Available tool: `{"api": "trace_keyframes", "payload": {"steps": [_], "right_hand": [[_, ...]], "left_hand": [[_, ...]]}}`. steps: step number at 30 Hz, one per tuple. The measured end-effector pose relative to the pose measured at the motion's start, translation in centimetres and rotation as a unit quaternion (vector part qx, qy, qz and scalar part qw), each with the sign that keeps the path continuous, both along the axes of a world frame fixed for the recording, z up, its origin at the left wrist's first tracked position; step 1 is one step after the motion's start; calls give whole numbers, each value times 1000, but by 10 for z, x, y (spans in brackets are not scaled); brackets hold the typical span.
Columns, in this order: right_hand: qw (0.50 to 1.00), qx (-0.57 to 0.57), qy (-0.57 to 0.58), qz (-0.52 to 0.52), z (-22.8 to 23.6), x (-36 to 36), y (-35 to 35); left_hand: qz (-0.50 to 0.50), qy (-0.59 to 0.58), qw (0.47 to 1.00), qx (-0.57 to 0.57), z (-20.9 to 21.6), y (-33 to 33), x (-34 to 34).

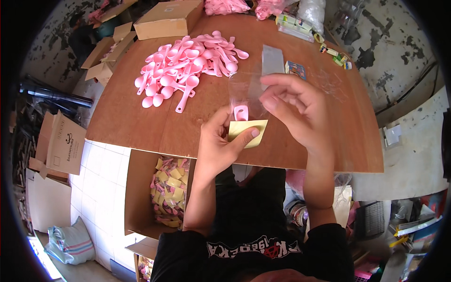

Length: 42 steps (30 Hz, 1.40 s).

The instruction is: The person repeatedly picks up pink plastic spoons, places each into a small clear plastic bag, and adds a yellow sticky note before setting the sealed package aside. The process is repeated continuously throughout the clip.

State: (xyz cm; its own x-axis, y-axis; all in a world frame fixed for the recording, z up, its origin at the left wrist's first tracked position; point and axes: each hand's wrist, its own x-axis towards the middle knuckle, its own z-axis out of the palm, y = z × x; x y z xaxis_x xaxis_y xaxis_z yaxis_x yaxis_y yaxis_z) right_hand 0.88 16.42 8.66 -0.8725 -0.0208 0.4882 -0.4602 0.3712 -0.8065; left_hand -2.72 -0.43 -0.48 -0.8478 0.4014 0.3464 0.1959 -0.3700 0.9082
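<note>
pink spoon heap (188, 70) on reddish-brown wood-grain counter (141, 122), all one pastel pink. left hand (218, 145) pinches a pale yellow card (249, 129) and one pink spoon (241, 113); right hand (293, 110) on a clear, glossy bag (246, 89). clear strip of bags (272, 60) greyish. small packet (296, 69) blue with multicolour print. plain tan cardboard box (169, 19) at far edge. open brown carton (143, 192) below holds yellow-and-pink packed sets (170, 192). floor tiles (101, 188) white with grey grout. shirt (253, 244) black, white lettering with a red mark. cloth bundle (70, 244) pale with pink and blue stripes
</note>
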Motion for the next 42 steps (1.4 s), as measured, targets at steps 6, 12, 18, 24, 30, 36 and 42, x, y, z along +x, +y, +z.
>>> {"api": "trace_keyframes", "payload": {"steps": [6,12,18,24,30,36,42], "right_hand": [[979,-135,-129,79,-40,2,11],[979,-150,-124,57,-52,-3,12],[981,-150,-119,34,-49,1,8],[986,-142,-80,32,-59,2,14],[984,-154,-74,53,-63,3,19],[973,-180,-131,63,-58,11,20],[983,-135,-86,93,-68,10,35]], "left_hand": [[-9,-23,999,22,-9,0,0],[-17,3,996,87,-9,2,-5],[-1,-30,995,99,-8,-1,-13],[-17,-41,994,97,-7,-2,-12],[-21,-30,993,108,-14,-5,-16],[-98,-55,988,104,-13,-15,-16],[-84,-30,994,57,-10,-14,-15]]}}
